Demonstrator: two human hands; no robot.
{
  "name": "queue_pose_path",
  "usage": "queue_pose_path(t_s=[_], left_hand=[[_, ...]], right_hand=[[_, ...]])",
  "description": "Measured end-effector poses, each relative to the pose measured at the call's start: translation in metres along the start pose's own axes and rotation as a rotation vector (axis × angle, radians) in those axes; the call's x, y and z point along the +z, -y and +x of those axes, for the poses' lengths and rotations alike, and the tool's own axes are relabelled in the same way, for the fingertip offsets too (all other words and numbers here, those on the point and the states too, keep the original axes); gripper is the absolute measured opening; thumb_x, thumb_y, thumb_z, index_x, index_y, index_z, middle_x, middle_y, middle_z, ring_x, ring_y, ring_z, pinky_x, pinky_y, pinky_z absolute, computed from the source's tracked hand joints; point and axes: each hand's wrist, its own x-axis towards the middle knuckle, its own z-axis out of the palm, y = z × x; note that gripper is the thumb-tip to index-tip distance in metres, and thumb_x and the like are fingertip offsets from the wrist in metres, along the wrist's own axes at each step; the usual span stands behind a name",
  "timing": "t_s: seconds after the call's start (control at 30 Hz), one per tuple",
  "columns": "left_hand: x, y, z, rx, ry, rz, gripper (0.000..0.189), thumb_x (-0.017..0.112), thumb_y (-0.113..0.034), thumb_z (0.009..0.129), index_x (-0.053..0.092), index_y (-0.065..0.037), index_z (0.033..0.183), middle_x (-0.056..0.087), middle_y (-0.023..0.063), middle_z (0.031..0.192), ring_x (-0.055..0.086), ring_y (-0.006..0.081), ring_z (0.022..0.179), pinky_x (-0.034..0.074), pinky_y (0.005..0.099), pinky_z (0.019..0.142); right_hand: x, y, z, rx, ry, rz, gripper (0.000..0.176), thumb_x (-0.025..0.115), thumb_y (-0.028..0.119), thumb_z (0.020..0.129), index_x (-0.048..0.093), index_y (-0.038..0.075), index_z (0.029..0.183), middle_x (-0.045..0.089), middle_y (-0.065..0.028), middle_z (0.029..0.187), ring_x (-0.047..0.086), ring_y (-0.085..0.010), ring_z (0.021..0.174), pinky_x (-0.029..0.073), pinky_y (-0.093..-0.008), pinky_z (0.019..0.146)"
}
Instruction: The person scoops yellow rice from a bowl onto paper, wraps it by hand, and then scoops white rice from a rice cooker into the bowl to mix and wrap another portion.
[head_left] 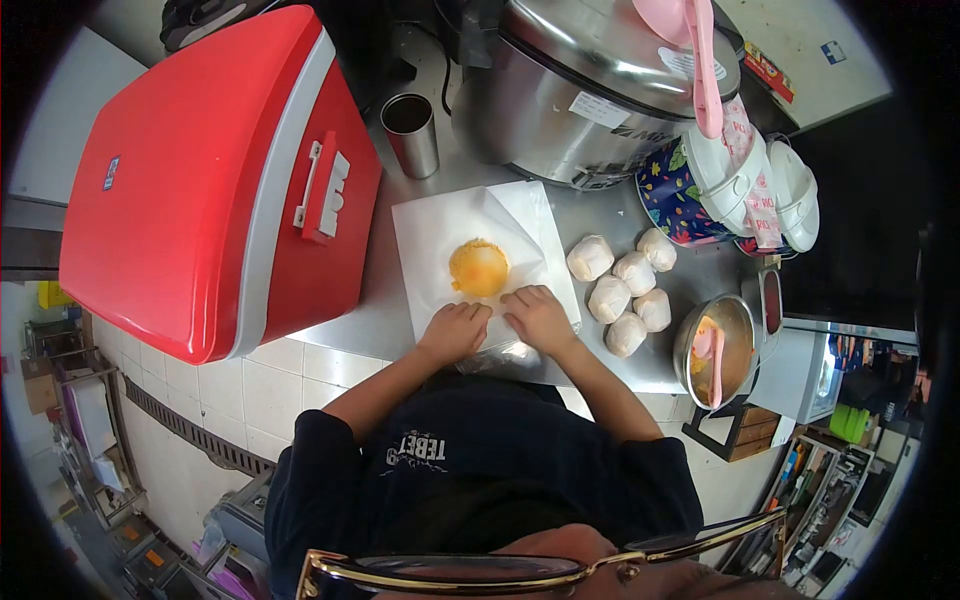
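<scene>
A round yellow-orange food portion (479,268) lies on a sheet of white paper (425,225), which rests on a stack of similar sheets. At the near edge of the paper, just below the food on its left side, my left hand (458,330) has its fingers curled on the sheet. My right hand (538,318) is bent over the paper's near edge to the right of the food, its fingers closed on the sheet. Several white wrapped bundles (608,299) sit to the right of the stack.
A big red cooler (200,180) stands at left, beside a steel cup (410,135). A large steel cooker (600,90) is at the back. Patterned tubs (680,195) stand back right. A metal bowl (735,350) with a pink spoon (716,368) is on the right.
</scene>
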Motion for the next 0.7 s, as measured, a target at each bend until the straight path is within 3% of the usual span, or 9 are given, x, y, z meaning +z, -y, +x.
queue_pose_path(t_s=[0.13,0.27,0.33,0.37,0.47,0.53,0.57,0.63,0.7], left_hand=[[-0.01,0.008,-0.002,0.026,0.041,0.161,0.019,0.056,-0.019,0.081,0.052,-0.009,0.096,0.058,0.0049,0.08,0.062,0.0222,0.069,0.05,0.0362,0.059],[-0.023,0.016,-0.014,0.052,0.016,0.157,0.024,0.058,-0.021,0.079,0.056,-0.009,0.099,0.056,0.0058,0.08,0.061,0.0213,0.061,0.05,0.0346,0.051],[-0.023,0.029,-0.031,-0.062,0.298,0.293,0.021,0.06,-0.025,0.081,0.061,-0.007,0.092,0.056,0.0058,0.082,0.062,0.0223,0.071,0.051,0.0354,0.059],[-0.031,0.032,-0.038,-0.064,0.294,0.297,0.021,0.06,-0.025,0.081,0.061,-0.007,0.092,0.056,0.0058,0.082,0.062,0.0223,0.071,0.051,0.0354,0.059],[-0.051,0.04,-0.052,-0.059,0.098,0.035,0.02,0.064,-0.024,0.081,0.065,-0.011,0.096,0.058,0.0059,0.087,0.061,0.0209,0.073,0.049,0.035,0.066],[-0.052,0.049,-0.051,-0.238,-0.139,-0.54,0.014,0.06,-0.017,0.087,0.066,-0.005,0.09,0.059,0.0052,0.087,0.058,0.0185,0.081,0.046,0.0303,0.073],[-0.045,0.052,-0.045,-0.239,-0.14,-0.539,0.014,0.06,-0.017,0.087,0.066,-0.005,0.09,0.059,0.0052,0.087,0.058,0.0185,0.081,0.046,0.0303,0.073],[-0.017,0.064,-0.026,-0.432,-0.52,-0.914,0.012,0.06,-0.014,0.086,0.066,-0.004,0.091,0.061,0.006,0.087,0.057,0.0181,0.079,0.045,0.029,0.073],[0.008,0.083,-0.014,-0.582,-0.537,-0.996,0.013,0.06,-0.014,0.086,0.065,-0.003,0.091,0.061,0.0076,0.09,0.058,0.0198,0.081,0.045,0.0295,0.074]], right_hand=[[-0.004,-0.023,-0.003,0.028,0.305,-0.082,0.019,0.06,0.007,0.069,0.06,0.007,0.088,0.06,-0.0073,0.082,0.059,-0.0253,0.085,0.045,-0.0362,0.08],[-0.01,-0.038,-0.007,-0.145,0.149,-0.04,0.013,0.058,0.005,0.07,0.06,0.007,0.083,0.06,-0.0085,0.079,0.06,-0.0261,0.082,0.046,-0.0378,0.08],[-0.008,-0.051,-0.016,-0.086,0.251,0.11,0.01,0.058,0.006,0.073,0.061,0.004,0.083,0.06,-0.0111,0.081,0.06,-0.0295,0.083,0.046,-0.0399,0.08],[-0.013,-0.052,-0.018,-0.091,0.248,0.108,0.01,0.058,0.006,0.073,0.061,0.004,0.083,0.06,-0.0111,0.081,0.06,-0.0295,0.083,0.046,-0.0399,0.08],[-0.024,-0.054,-0.026,0.026,0.225,0.318,0.01,0.058,0.007,0.081,0.062,0.001,0.088,0.062,-0.011,0.082,0.061,-0.0266,0.083,0.048,-0.0368,0.078],[-0.015,-0.062,-0.031,0.23,0.072,0.674,0.013,0.058,0.011,0.088,0.061,0.001,0.095,0.063,-0.0092,0.082,0.06,-0.0192,0.08,0.047,-0.0295,0.073],[-0.005,-0.065,-0.03,0.229,0.072,0.676,0.013,0.058,0.011,0.088,0.061,0.001,0.095,0.063,-0.0092,0.082,0.06,-0.0192,0.08,0.047,-0.0295,0.073],[0.019,-0.067,-0.022,0.426,-0.19,0.821,0.012,0.055,0.011,0.091,0.06,0.001,0.095,0.063,-0.0065,0.074,0.057,-0.0143,0.069,0.044,-0.0255,0.065],[0.029,-0.059,-0.012,0.54,-0.251,0.745,0.012,0.054,0.012,0.091,0.06,0.002,0.094,0.062,-0.0073,0.071,0.055,-0.0159,0.063,0.043,-0.026,0.061]])
